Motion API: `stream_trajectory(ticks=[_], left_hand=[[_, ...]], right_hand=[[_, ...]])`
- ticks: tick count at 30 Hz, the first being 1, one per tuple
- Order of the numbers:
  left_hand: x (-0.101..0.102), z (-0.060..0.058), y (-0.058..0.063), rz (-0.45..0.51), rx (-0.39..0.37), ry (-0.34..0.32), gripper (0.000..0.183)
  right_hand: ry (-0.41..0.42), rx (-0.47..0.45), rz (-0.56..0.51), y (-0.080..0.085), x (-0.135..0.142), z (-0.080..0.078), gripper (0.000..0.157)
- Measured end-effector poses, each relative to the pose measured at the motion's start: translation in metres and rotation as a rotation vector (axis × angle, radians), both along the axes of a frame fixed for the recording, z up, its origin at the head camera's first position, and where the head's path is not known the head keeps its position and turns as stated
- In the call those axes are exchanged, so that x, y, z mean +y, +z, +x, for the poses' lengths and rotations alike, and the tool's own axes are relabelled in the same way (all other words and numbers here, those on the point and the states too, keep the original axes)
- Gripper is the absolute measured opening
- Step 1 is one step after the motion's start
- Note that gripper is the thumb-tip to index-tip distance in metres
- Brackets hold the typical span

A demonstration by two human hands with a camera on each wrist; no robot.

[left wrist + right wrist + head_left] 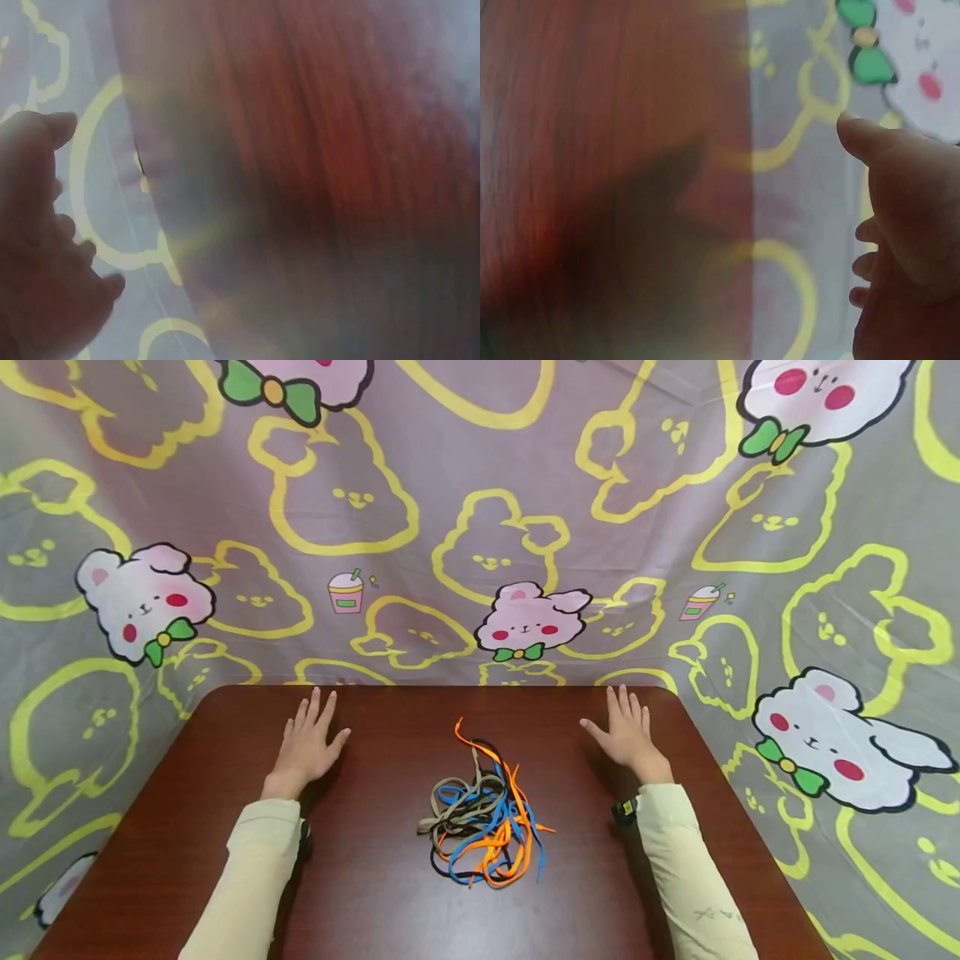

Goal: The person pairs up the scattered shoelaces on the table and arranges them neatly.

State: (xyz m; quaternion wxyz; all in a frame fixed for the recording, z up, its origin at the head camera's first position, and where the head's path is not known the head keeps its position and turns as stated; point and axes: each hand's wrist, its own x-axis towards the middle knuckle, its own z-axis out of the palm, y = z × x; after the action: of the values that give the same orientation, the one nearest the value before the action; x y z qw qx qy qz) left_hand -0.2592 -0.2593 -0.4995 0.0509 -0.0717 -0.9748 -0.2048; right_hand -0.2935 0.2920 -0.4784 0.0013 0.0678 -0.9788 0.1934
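A loose tangle of shoelaces (487, 827) in orange, blue, black and olive lies on the brown table between the two hands. One orange lace end reaches out from the pile toward the far edge. To the left of the pile, the left hand (306, 745) is palm down near the far edge, fingers straight and thumb spread. On the other side, the right hand (627, 733) mirrors it, fingers extended. Neither hand touches the laces. In the wrist views the left hand (45, 240) and right hand (907, 225) hold nothing.
The wooden table (375, 910) has a rounded far edge and a glossy top. A grey cloth (420, 460) printed with bunnies and yellow outlines hangs behind it and along both sides. A dark wrist camera (624, 811) sits at the right sleeve cuff.
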Motion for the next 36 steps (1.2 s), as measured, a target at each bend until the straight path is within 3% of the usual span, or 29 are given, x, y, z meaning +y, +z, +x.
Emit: stream_trajectory(ticks=[3, 6, 8, 11, 19, 23, 27, 32, 36], left_hand=[[0.006, 0.0, 0.003, 0.077, 0.018, -0.048, 0.061], [0.018, 0.002, 0.008, 0.171, 0.018, -0.08, 0.049], [0.026, 0.005, 0.013, 0.22, 0.017, -0.098, 0.043], [0.04, 0.01, 0.02, 0.245, 0.016, -0.137, 0.038], [0.077, 0.02, 0.03, 0.225, 0.042, -0.212, 0.03], [0.091, 0.025, 0.031, 0.225, 0.004, -0.232, 0.029], [0.107, 0.031, 0.034, 0.224, -0.033, -0.269, 0.028], [0.125, 0.041, 0.038, 0.252, -0.096, -0.363, 0.026], [0.139, 0.048, 0.046, 0.293, -0.139, -0.449, 0.027]], right_hand=[[0.065, 0.075, -0.033, 0.007, -0.016, 0.006, 0.079], [0.163, 0.122, -0.099, 0.014, -0.038, 0.018, 0.055], [0.235, 0.112, -0.152, 0.019, -0.055, 0.026, 0.038], [0.304, 0.027, -0.186, 0.023, -0.078, 0.04, 0.019], [0.385, -0.149, -0.057, 0.009, -0.11, 0.07, 0.026], [0.386, -0.194, -0.025, -0.003, -0.115, 0.076, 0.026], [0.391, -0.184, -0.026, -0.01, -0.118, 0.078, 0.021], [0.405, -0.157, -0.032, -0.011, -0.121, 0.079, 0.012], [0.426, -0.134, -0.039, -0.003, -0.124, 0.083, 0.02]])
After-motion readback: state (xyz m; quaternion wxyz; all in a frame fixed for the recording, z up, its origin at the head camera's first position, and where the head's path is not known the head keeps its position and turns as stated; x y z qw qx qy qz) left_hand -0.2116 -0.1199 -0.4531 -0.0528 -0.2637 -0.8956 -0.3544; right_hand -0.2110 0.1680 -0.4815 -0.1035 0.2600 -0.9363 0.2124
